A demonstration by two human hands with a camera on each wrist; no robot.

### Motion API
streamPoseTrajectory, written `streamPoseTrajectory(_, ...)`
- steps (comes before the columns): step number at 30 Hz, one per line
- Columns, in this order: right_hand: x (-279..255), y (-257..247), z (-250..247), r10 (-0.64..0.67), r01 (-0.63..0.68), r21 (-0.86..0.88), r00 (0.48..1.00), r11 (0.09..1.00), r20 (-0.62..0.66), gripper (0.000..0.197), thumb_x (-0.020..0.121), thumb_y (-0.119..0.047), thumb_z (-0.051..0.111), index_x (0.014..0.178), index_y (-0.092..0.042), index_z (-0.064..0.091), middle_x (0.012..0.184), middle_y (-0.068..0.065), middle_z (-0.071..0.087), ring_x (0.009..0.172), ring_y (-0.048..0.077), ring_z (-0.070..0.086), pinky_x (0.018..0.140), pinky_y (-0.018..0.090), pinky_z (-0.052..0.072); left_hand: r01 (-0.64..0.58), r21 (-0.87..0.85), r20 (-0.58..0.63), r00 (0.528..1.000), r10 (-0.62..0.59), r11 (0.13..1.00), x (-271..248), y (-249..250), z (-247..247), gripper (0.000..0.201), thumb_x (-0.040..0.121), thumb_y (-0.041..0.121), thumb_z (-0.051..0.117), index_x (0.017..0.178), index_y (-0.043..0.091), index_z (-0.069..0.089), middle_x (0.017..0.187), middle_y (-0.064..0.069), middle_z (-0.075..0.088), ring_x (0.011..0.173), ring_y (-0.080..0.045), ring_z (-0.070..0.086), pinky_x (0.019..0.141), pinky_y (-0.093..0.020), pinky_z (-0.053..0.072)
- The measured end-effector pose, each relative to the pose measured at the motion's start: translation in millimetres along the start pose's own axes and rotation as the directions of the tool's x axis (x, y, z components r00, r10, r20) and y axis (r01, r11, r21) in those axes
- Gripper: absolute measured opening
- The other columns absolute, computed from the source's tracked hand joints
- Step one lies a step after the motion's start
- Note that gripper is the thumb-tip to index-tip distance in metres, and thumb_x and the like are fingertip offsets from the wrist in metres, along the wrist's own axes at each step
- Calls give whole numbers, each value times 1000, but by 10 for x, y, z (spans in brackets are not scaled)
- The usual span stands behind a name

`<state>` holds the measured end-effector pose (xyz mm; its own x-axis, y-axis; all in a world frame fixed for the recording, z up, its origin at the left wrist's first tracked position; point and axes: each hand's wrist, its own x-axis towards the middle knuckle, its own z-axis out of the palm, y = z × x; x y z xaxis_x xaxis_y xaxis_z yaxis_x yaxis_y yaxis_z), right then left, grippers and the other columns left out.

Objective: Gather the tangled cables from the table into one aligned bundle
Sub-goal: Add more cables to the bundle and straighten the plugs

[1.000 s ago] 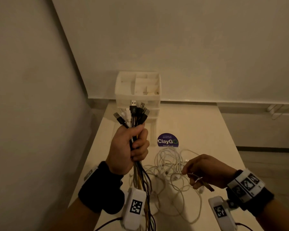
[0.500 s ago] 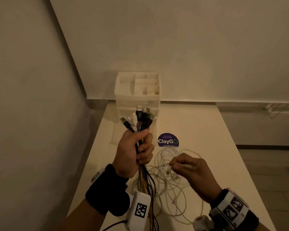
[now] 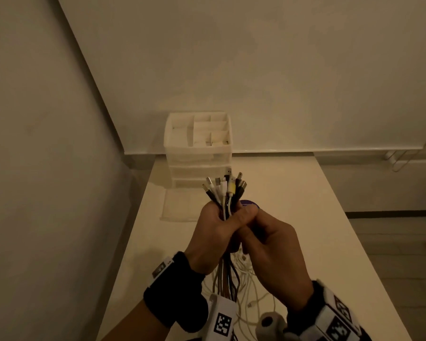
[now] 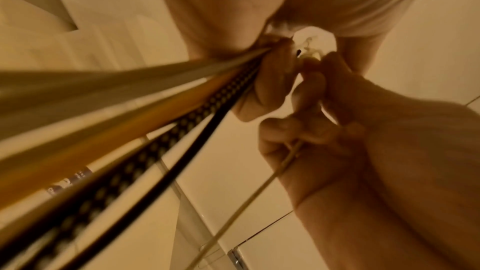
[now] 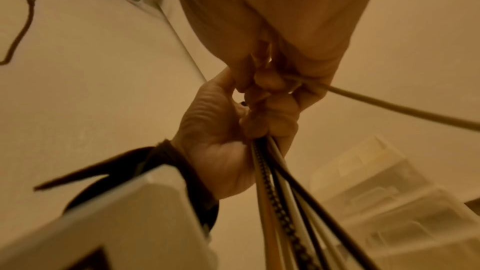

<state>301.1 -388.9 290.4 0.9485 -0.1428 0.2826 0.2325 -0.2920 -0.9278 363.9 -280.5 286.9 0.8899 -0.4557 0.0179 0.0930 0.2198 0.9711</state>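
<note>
My left hand (image 3: 228, 226) grips a cable bundle (image 3: 225, 190) upright above the table, with several black, white and yellow plugs fanning out over the fist. The bundle's strands (image 4: 145, 122) hang down past the wrist. My right hand (image 3: 255, 228) presses against the left fist, its fingers curled round a thin white cable (image 5: 389, 107) that it holds beside the bundle (image 5: 272, 182). That cable (image 4: 259, 194) trails down from the right palm. More loose white cables (image 3: 247, 289) lie tangled on the table under both hands.
A white drawer organizer (image 3: 198, 148) stands at the table's back left, with a flat clear tray (image 3: 180, 207) in front of it. A purple sticker (image 3: 250, 203) peeks out behind my hands. A wall runs along the table's (image 3: 305, 217) left side.
My right hand lifted a white cable from the pile on the table and brought it up against the left fist. The left hand shifted the bundle slightly right.
</note>
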Motion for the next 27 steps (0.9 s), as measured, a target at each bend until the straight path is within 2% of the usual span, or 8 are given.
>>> streamPoseTrajectory(6, -43, 66, -57, -1, -4, -37, 994, 999, -112, 8, 89, -16, 66, 84, -20, 70, 68, -10, 70, 61, 6, 66, 57, 14, 48, 39, 114, -78, 996, -30, 993, 7, -31, 127, 51, 88, 51, 48, 77, 2, 52, 58, -9, 42, 53, -23, 43, 51, -31, 40)
streamPoseTrajectory(12, -190, 361, -227, 30, -35, -67, 997, 997, -77, 9, 88, -24, 64, 83, -20, 71, 64, -8, 68, 60, 9, 65, 59, 19, 50, -64, 57, -148, 986, 72, 996, 154, 64, -56, 49, 95, 45, 39, 68, 8, 56, 53, -11, 44, 40, -15, 28, 41, -24, 19)
streamPoseTrajectory(15, -258, 740, -373, 120, -114, -118, 992, 986, 46, 18, 91, -24, 62, 76, -20, 72, 59, -8, 63, 57, 7, 60, 58, 18, 46, -179, -71, -298, 943, 151, 981, 258, 215, -220, 39, 88, 48, 43, 60, 27, 59, 55, -3, 52, 43, -15, 41, 42, -25, 37)
streamPoseTrajectory(17, -284, 1008, -471, 173, -155, -177, 980, 972, 96, 23, 92, -34, 61, 74, -25, 71, 59, -9, 61, 57, 6, 58, 58, 20, 46, -239, -162, -334, 926, 175, 957, 284, 345, -270, 38, 90, 48, 41, 64, 24, 56, 53, 0, 44, 47, -18, 49, 55, -38, 53)
streamPoseTrajectory(18, -287, 1120, -513, 200, -177, -198, 975, 964, 102, 29, 92, -43, 59, 71, -25, 69, 58, -8, 60, 57, 6, 57, 59, 22, 46, -242, -217, -341, 927, 159, 946, 281, 398, -290, 38, 93, 48, 39, 68, 21, 51, 53, 1, 38, 46, -17, 48, 55, -40, 55)
streamPoseTrajectory(20, -260, 1246, -570, 245, -227, -194, 967, 954, 75, 42, 88, -55, 55, 64, -22, 63, 55, -5, 54, 55, 5, 51, 58, 23, 43, -193, -281, -293, 950, 107, 940, 245, 457, -309, 38, 96, 47, 38, 70, 19, 43, 51, 4, 30, 37, -11, 33, 39, -26, 45)
streamPoseTrajectory(23, -114, 1177, -590, 273, -269, -80, 961, 960, 44, 47, 91, -31, 63, 54, -10, 44, 51, -4, 37, 50, 7, 36, 53, 21, 33, -111, -55, -142, 985, 102, 992, 180, 360, -250, 38, 92, 37, 58, 62, 20, 42, 47, 6, 26, 33, -8, 20, 35, -14, 23)
streamPoseTrajectory(27, 183, 890, -582, 290, -292, 99, 956, 951, 36, 51, 87, -2, 62, 50, -16, 31, 53, -4, 22, 51, 13, 21, 55, 35, 24, -66, 364, -35, 996, 84, 929, 118, 119, 68, 13, 84, 13, 72, 77, 8, 62, 41, 12, 43, 31, -3, 36, 37, -13, 30)
